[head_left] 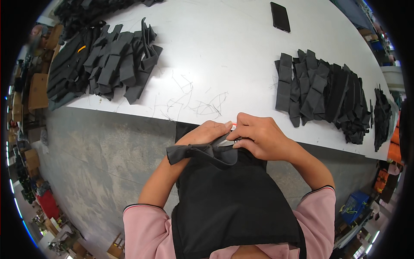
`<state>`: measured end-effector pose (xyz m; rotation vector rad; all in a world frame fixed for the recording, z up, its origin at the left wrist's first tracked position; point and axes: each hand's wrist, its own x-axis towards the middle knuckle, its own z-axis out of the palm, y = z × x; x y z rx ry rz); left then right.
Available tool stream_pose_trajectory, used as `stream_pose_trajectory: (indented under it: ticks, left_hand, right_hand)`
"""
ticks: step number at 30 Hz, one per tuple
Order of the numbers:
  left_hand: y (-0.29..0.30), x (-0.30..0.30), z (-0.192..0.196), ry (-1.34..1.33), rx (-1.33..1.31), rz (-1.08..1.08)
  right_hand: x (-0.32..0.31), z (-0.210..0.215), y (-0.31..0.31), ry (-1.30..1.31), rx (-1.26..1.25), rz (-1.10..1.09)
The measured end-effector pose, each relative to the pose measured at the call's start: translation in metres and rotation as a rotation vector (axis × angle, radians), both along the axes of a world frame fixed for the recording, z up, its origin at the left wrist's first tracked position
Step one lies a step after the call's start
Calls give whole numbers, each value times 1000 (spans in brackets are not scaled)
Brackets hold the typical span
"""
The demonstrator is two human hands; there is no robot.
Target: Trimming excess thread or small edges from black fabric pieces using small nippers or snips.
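Both hands meet in front of my black apron, just off the table's near edge. My left hand is closed on a dark grey fabric strip, which is folded and hangs over the wrist. Close beside it, my right hand is closed in a pinch at the strip's upper end. A small orange-red piece and a bit of something pale and shiny show between the fingers. The fingers hide most of that item, so its kind is unclear.
On the white table, piles of dark grey fabric strips lie at left and right. A black phone rests at the far right. Loose thread ends are scattered near the front edge. A blue crate stands at lower right.
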<state>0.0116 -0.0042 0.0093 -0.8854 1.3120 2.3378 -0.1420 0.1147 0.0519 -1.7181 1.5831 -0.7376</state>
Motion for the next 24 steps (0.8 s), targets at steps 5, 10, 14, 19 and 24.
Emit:
stream_pose_trajectory:
  ticks: [5, 10, 14, 19, 24]
  left_hand:
    - [-2, 0, 0, -7, 3, -29]
    - [-4, 3, -10, -14, -32, -19]
    - [-5, 3, -7, -47, -102, 18]
    - [-5, 3, -5, -40, -222, 140]
    - [-1, 3, -7, -25, -228, 248]
  right_hand:
    - [0, -7, 6, -163, 36, -139]
    - [4, -1, 8, -90, -9, -137]
    - [5, 1, 7, 15, -50, -154]
    - [8, -6, 17, -157, -47, -346]
    - [20, -17, 26, -351, 65, -417]
